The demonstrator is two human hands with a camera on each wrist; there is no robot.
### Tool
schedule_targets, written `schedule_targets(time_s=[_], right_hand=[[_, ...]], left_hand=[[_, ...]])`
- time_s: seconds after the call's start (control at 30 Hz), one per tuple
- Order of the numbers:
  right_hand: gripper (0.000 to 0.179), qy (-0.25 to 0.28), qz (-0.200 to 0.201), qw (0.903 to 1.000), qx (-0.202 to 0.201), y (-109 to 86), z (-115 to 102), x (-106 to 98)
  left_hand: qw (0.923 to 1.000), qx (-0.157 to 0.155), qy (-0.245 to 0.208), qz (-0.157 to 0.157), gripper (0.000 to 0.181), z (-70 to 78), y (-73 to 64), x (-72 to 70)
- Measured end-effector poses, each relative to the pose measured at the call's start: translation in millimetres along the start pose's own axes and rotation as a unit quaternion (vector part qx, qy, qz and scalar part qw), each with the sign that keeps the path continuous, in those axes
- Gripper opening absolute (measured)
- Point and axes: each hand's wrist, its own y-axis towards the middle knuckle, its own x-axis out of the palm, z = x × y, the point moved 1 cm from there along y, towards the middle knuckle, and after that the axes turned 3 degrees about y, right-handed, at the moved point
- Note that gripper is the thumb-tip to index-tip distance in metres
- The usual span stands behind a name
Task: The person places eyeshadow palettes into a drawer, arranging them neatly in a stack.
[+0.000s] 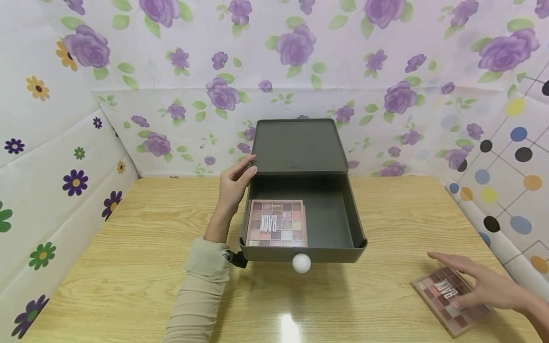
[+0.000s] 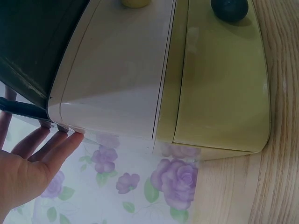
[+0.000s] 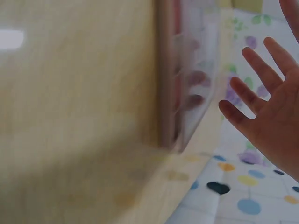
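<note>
A dark green drawer (image 1: pixel 328 216) stands pulled out of a tabletop drawer unit, with a white round knob (image 1: pixel 302 263) on its front. Inside, against its left side, lies an eyeshadow palette (image 1: pixel 276 224) lettered "BACK". My left hand (image 1: pixel 233 183) touches the unit's left side near the lid (image 1: pixel 300 145), fingers mostly straight; in the left wrist view the fingertips meet the side by the cream drawer (image 2: pixel 117 70). On the table at right lies a second eyeshadow palette (image 1: pixel 439 297). Over it hovers my right hand (image 1: pixel 493 288), fingers spread in the right wrist view, holding nothing.
Below the cream drawer is a yellow-green drawer (image 2: pixel 224 88) with a dark knob (image 2: pixel 230 8). The wood-grain table (image 1: pixel 171 228) meets a flowered cloth (image 1: pixel 180 133) behind, a daisy-print cloth at left, and a dotted cloth (image 1: pixel 514 190) at right.
</note>
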Motion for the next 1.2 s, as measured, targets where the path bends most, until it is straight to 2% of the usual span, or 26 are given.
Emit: schedule_targets(time_s=[0.1,0.17,0.23,0.37,0.47,0.6,0.83,0.97,1.07,1.2], right_hand=[[0.092,-0.051,0.017,0.9985,-0.003,-8.6,9,3],[0.093,-0.065,0.026,0.9975,-0.005,-13.5,15,6],[0.095,-0.048,0.024,0.9985,-0.007,-17.3,19,7],[0.093,0.026,0.008,0.9996,-0.01,-22.1,27,11],[0.087,0.035,0.005,0.9992,-0.02,-25.0,31,14],[0.085,-0.001,0.013,0.9997,-0.022,-26.4,31,18],[0.085,-0.059,0.059,0.9965,0.002,-18.3,24,25],[0.087,-0.084,0.075,0.9936,-0.008,-14.2,24,27],[0.097,-0.1,0.067,0.9927,-0.009,-14.9,27,27],[0.111,-0.105,0.04,0.9935,0.017,-18.7,31,28]], left_hand=[[1.0,-0.005,-0.002,-0.001,0.035,0.9,0.3,-0.1],[1.0,-0.008,-0.001,-0.002,0.035,1.4,0.2,-0.5],[1.0,-0.009,0.002,-0.002,0.035,1.5,0.1,-1.0],[0.9999,-0.007,0.011,-0.001,0.034,0.7,0.1,-1.6],[0.9999,-0.005,0.012,-0.001,0.035,0.6,0.3,-0.9],[0.9999,-0.003,0.013,0.004,0.034,0.1,0.5,0.5],[0.9999,-0.004,0.009,0.005,0.035,0.5,-0.1,1.0],[1.0,-0.001,0.002,0.006,0.034,0.2,-0.1,1.3],[1.0,0.002,0.002,0.009,0.034,-0.2,0.1,1.3],[0.9999,0.004,0.002,0.01,0.033,-0.1,0.4,1.6]])
